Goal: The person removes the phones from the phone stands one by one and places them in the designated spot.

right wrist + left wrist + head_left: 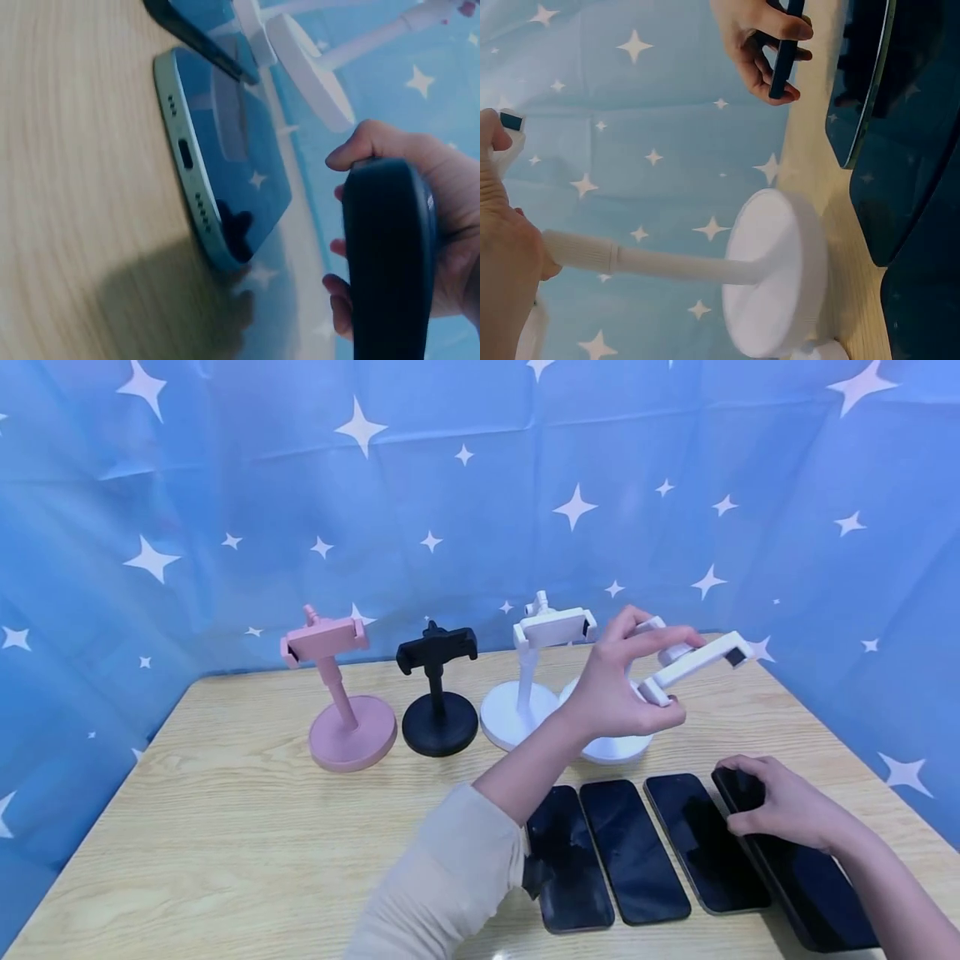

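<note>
My left hand (609, 681) grips the head of the rightmost white phone stand (701, 667), its fingers and thumb around the clamp. That clamp is tilted, and the stand's round base (757, 315) rests on the table. My right hand (795, 810) holds a black phone (821, 893) by its long edges, thumb on one side and fingers on the other. In the right wrist view the held phone (386, 247) is raised off the wood. Left of it, three dark phones lie side by side: one phone (705, 843), a middle phone (633, 852) and a third phone (570, 868), partly behind my left sleeve.
Along the back of the wooden table (247, 827) stand a pink phone stand (352, 735), a black phone stand (440, 727) and another white phone stand (555, 628), all with nothing in their clamps. A blue star-patterned cloth (480, 502) hangs behind and at both sides.
</note>
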Available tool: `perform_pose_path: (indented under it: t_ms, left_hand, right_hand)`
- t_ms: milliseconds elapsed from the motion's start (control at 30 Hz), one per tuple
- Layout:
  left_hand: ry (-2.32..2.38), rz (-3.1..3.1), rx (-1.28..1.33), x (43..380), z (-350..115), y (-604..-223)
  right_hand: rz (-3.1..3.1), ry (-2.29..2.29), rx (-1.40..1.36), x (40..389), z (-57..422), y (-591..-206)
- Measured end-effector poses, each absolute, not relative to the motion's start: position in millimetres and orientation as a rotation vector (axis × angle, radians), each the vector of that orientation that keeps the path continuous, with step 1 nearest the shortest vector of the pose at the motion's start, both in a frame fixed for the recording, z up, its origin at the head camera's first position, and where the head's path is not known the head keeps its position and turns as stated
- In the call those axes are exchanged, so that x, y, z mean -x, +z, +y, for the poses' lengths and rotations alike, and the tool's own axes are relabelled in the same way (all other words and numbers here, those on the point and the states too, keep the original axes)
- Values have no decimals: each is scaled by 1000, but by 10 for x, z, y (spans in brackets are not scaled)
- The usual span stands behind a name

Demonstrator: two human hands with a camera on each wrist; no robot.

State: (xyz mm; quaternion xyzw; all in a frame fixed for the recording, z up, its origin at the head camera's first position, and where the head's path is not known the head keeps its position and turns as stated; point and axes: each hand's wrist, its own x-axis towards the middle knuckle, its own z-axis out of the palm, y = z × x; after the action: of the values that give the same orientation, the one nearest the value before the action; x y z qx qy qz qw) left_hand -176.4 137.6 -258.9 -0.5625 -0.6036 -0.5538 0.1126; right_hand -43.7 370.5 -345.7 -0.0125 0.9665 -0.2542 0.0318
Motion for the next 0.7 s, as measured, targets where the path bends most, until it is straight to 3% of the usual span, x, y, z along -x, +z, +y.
perform_pose_path:
  t_ms: [700]
  left_hand:
    - [-1446, -1918, 1600, 1919, 1762, -2760]
  right_hand:
    - [2940, -898, -55, 440, 3857, -3604]
